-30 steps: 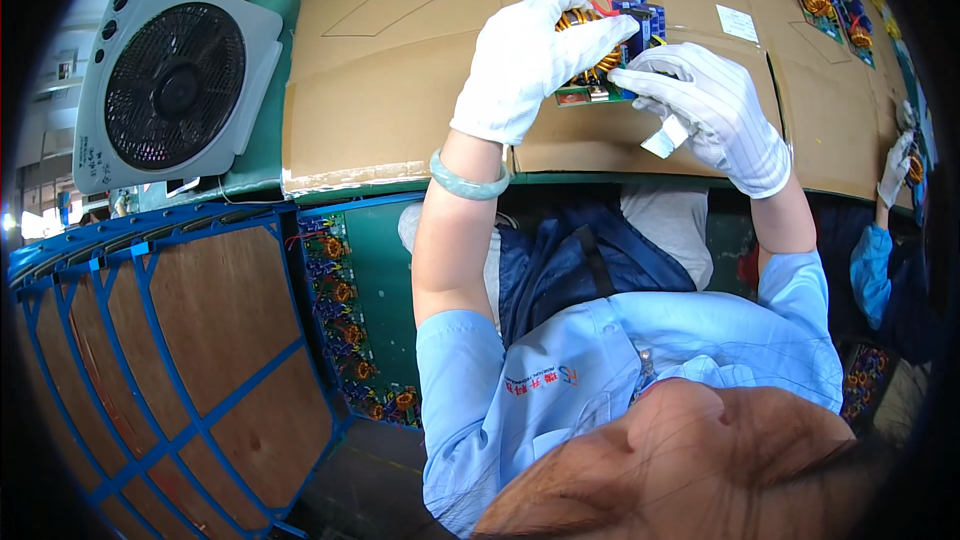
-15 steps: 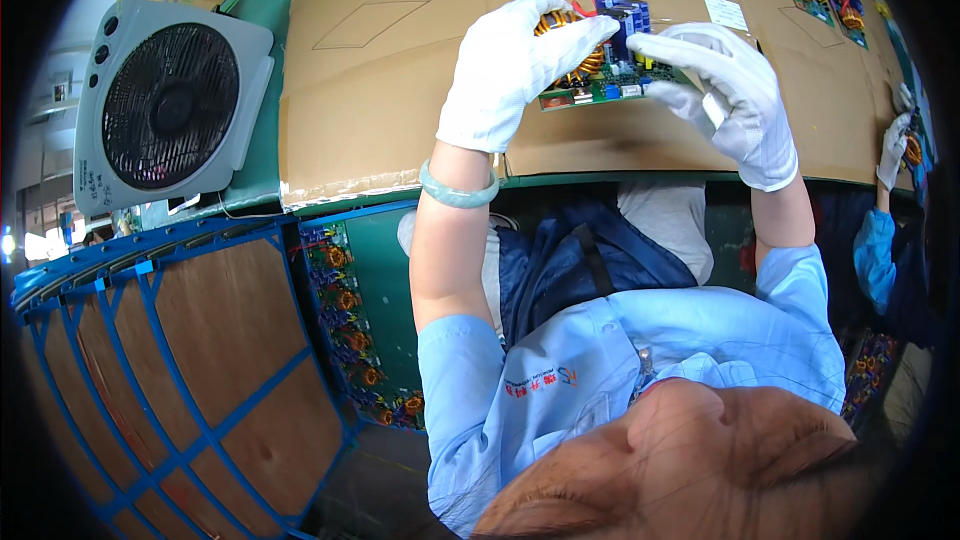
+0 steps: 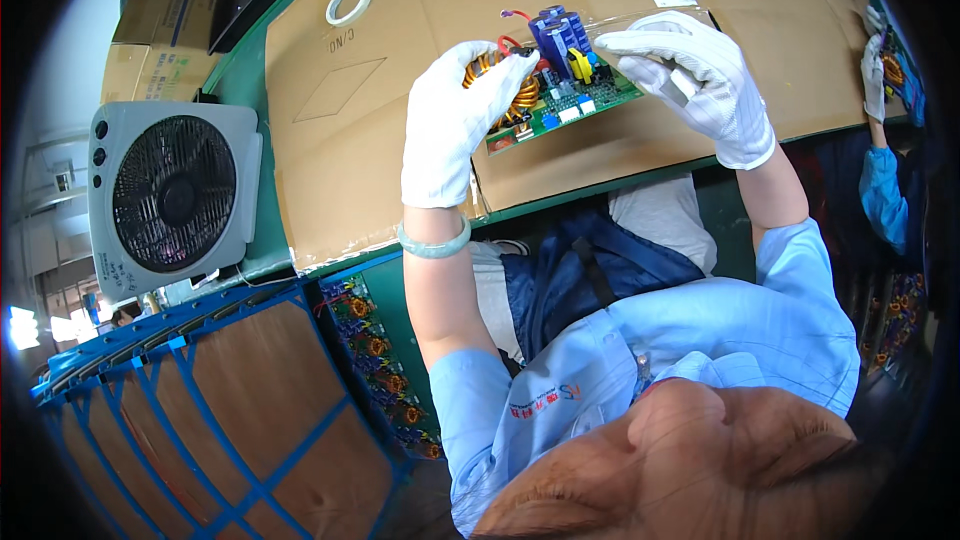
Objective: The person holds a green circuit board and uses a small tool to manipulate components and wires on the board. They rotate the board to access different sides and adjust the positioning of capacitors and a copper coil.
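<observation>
I monitor a circuit board (image 3: 618, 92) over the cardboard sheet (image 3: 380, 160), apparently raised. The left hand (image 3: 445, 125) clamps its toroidal inductor (image 3: 527, 100); the right hand (image 3: 715, 90), curled near the capacitors (image 3: 558, 35), has an indeterminable grip. One-sided support could let the board tip, straining the inductor's mounting.

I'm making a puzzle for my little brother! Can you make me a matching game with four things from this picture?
Things:
1. Box fan
2. Tape roll
3. Bangle
4. Toroidal coil

Clues:
A. Pale green, around the arm just past the glove cuff of the left hand
B. Copper-coloured, on the green circuit board, partly covered by the left hand
C. Grey case with a round black grille, left of the cardboard
D. White ring, lying on the cardboard

Right pairs: 1-C, 2-D, 3-A, 4-B
</observation>
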Demonstrator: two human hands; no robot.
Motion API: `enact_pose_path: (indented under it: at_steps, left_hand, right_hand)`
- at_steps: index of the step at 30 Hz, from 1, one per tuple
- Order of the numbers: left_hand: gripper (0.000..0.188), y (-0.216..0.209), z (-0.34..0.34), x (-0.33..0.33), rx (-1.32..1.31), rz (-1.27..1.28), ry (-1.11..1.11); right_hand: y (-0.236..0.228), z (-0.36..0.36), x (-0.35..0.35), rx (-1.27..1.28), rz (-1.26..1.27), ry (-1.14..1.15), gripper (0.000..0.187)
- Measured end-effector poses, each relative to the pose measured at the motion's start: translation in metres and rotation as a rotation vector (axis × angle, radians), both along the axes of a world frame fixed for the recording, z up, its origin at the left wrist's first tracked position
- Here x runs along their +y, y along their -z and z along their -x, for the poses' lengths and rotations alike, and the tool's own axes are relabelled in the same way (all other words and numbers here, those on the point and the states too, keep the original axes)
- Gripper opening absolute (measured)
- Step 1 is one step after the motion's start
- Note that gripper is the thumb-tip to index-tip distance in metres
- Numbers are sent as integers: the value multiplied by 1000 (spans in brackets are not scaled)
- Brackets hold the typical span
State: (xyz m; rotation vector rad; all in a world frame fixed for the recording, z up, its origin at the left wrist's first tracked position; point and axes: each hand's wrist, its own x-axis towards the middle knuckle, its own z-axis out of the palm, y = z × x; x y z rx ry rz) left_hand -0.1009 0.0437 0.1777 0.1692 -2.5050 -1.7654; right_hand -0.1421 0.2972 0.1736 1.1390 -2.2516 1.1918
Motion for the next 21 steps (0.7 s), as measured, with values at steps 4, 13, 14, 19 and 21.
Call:
enact_pose_path:
  at_steps: [4, 13, 14, 19, 21]
  left_hand:
    - [35, 17, -9, -2, -3, 103, -38]
    - [56, 99, -83, 26, 342, 655, 1]
    - [57, 103, -85, 27, 342, 640, -9]
    - [65, 97, -91, 25, 261, 548, 31]
    - [68, 97, -93, 22, 250, 563, 67]
  right_hand:
    - [13, -1, 8, 29, 24, 50, 20]
    - [87, 7, 45, 29, -92, 235, 24]
    - [97, 8, 48, 34, -129, 254, 24]
    - [133, 4, 55, 112, -255, 307, 24]
    - [134, 2, 53, 142, -271, 323, 26]
